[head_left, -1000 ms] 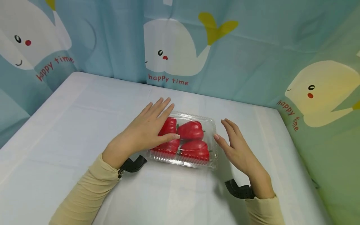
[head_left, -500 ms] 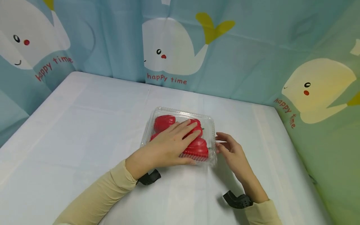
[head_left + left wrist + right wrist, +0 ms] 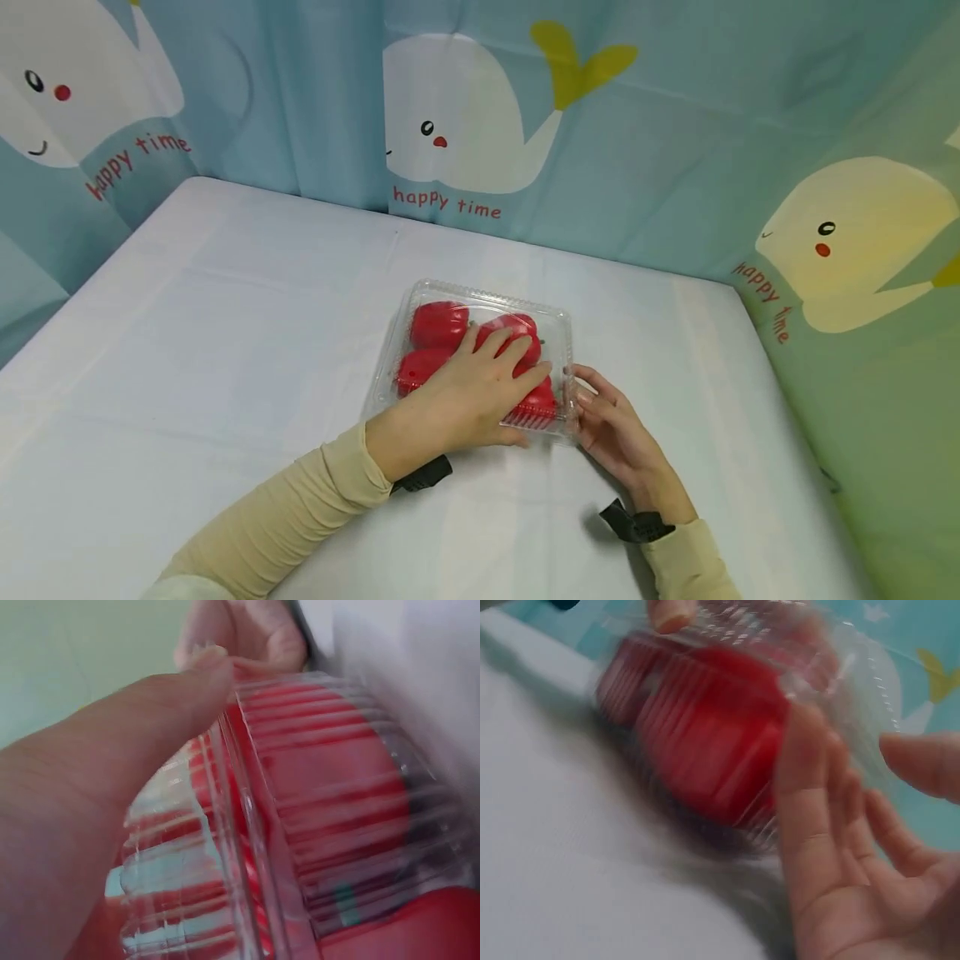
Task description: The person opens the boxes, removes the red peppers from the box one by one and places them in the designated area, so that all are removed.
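Observation:
A clear plastic clamshell box [image 3: 491, 298] with a ribbed edge holds several red bell peppers [image 3: 438, 325] under its lid. My left hand [image 3: 465, 400] lies over the lid's front right part with fingers spread, hiding some peppers. Its thumb [image 3: 112, 742] lies along the box's rim seam in the left wrist view. At the box's right side is my right hand [image 3: 618, 433]. In the right wrist view its fingers [image 3: 806, 802] touch the box wall, while the thumb [image 3: 922, 765] stands apart from it. Peppers show blurred through the ribbed wall there.
The box stands on a white-covered table [image 3: 225, 333]. Behind and to the right hangs a blue-green curtain [image 3: 675, 125] printed with whales. Each wrist wears a black camera mount [image 3: 637, 523].
My left hand has moved right, from the box's left part onto its front right part. The right hand has come in from beside the box to touch its right side.

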`<action>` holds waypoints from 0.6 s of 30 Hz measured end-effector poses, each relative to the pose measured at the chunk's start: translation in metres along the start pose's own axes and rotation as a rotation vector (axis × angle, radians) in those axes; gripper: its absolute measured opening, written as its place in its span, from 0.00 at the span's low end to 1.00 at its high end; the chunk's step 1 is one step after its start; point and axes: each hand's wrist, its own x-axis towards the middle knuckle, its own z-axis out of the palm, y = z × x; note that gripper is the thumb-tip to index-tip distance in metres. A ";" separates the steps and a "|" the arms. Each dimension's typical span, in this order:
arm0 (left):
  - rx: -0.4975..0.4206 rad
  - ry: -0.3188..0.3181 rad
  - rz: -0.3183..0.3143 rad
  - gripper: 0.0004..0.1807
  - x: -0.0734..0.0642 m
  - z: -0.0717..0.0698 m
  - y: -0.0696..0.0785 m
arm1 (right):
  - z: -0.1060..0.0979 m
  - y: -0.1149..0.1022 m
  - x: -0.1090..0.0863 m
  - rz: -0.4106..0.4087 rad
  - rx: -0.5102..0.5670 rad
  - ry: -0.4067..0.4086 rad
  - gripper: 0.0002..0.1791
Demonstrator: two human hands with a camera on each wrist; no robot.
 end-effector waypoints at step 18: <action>0.075 0.071 -0.032 0.41 0.005 0.009 0.020 | -0.003 -0.003 -0.004 0.081 -0.022 -0.123 0.30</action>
